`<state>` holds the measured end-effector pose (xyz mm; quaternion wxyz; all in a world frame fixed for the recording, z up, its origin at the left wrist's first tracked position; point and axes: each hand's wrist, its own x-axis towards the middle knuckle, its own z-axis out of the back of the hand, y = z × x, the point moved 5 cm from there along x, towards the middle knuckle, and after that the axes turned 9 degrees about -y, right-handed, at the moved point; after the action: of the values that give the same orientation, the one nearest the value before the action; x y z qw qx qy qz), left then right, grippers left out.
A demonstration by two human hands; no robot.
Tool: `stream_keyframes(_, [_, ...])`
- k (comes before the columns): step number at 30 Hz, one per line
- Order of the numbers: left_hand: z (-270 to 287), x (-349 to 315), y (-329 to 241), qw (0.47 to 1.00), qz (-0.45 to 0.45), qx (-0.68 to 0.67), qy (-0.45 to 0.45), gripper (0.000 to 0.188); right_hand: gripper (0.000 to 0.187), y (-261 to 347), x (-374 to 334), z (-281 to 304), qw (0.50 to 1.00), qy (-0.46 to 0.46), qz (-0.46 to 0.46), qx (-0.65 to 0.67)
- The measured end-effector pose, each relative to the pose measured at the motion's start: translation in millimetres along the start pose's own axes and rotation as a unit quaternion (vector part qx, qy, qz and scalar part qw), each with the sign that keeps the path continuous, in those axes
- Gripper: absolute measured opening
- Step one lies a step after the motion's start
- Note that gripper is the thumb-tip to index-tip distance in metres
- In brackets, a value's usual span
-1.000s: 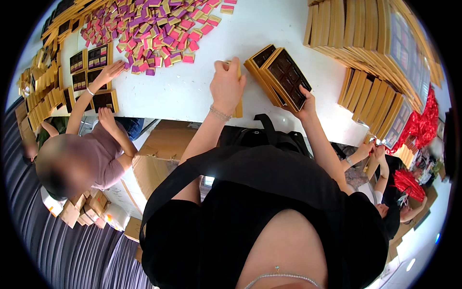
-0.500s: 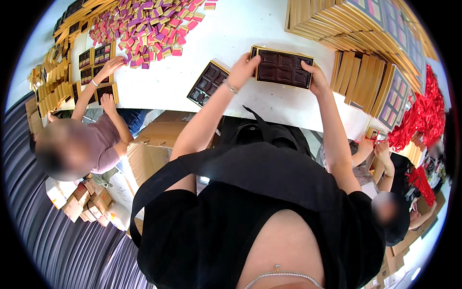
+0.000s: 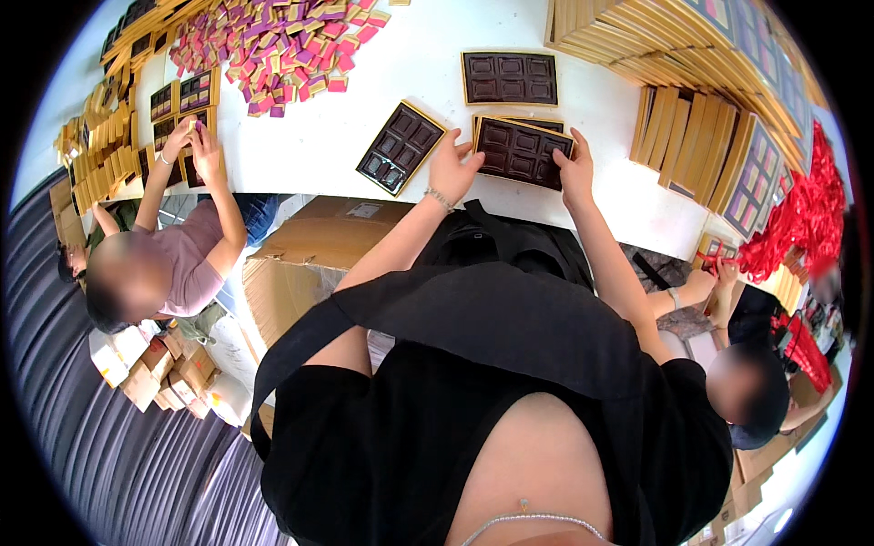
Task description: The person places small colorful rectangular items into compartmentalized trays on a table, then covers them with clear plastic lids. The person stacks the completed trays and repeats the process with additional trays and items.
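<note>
My left hand (image 3: 455,171) and my right hand (image 3: 574,170) hold a dark brown plastic tray (image 3: 521,153) with gold edges and several square hollows by its two ends. My right thumb lies on its top, while my left thumb and fingers are at its left edge. Partly covered by it, a second such tray (image 3: 551,125) shows only along its far side. Another dark tray (image 3: 510,77) lies farther away on the white table. To the left of my hand sits a tilted, gold-edged tray (image 3: 401,146), its hollows shiny.
Pink, purple and gold small pieces (image 3: 282,55) are heaped at the far left. Tall stacks of gold-edged boxes (image 3: 678,136) stand at the right, beside red ribbon (image 3: 810,209). A co-worker's hands (image 3: 196,141) work at left, another's (image 3: 715,278) at right. A cardboard box (image 3: 319,232) stands below the table edge.
The held tray has come nearer to me and tilted. One tray now lies separately on the far side. My left hand has moved off the tray's top to its edge.
</note>
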<state>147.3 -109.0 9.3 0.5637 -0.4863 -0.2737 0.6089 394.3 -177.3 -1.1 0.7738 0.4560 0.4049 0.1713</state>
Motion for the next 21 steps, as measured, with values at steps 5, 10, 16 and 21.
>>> stream_keyframes(5, [76.9,9.9,-7.0,0.879,0.013,0.474,-0.057,0.105,0.07,40.8,-15.0,-20.7,0.853,-0.045,0.376,-0.36])
stream_keyframes(10, [76.0,85.8,8.4,0.809,-0.181,0.559,0.012,0.091,0.058,45.9,1.1,-45.7,0.82,-0.013,0.441,-0.365])
stream_keyframes(16, [57.8,141.4,-18.1,0.771,-0.273,0.572,0.06,0.084,0.079,63.5,0.5,-60.0,0.777,-0.031,0.446,-0.443])
stream_keyframes(21, [55.0,144.9,-28.8,0.786,-0.257,0.557,0.078,0.079,0.094,93.0,-38.6,-73.9,0.697,0.144,0.441,-0.547])
